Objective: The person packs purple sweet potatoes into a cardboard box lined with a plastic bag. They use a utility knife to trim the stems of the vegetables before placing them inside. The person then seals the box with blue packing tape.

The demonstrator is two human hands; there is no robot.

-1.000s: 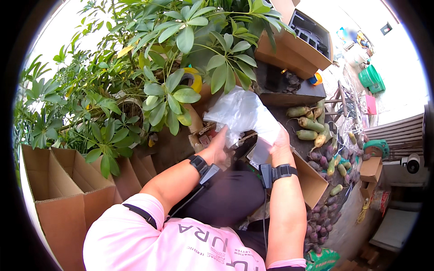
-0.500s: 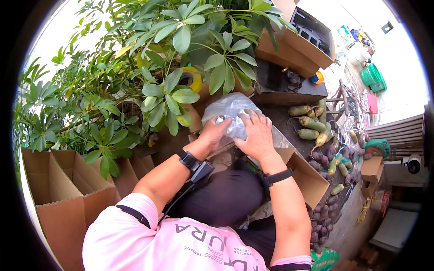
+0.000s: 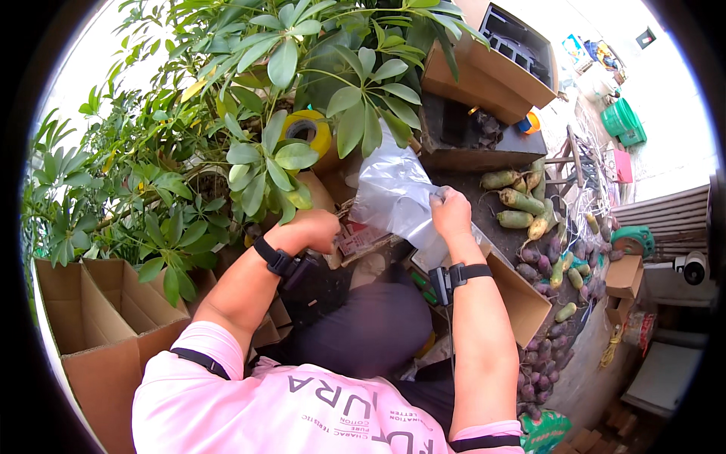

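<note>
My right hand (image 3: 451,213) grips the edge of a clear plastic bag (image 3: 393,193) and holds it up in front of me. My left hand (image 3: 314,230) is closed low beside the bag's left side, over some printed packets; I cannot see what its fingers hold. Both wrists carry black bands. A yellow tape roll (image 3: 306,130) sits among the leaves just above my left hand.
A leafy green plant (image 3: 249,98) fills the left and top. Open cardboard boxes (image 3: 98,333) stand at the left, another box (image 3: 522,299) at the right. Green and purple vegetables (image 3: 522,208) lie on the ground at the right. A dark crate (image 3: 469,140) stands behind the bag.
Both hands were together on the bag; now my left hand has dropped down and left, off the bag, while my right hand keeps the bag raised.
</note>
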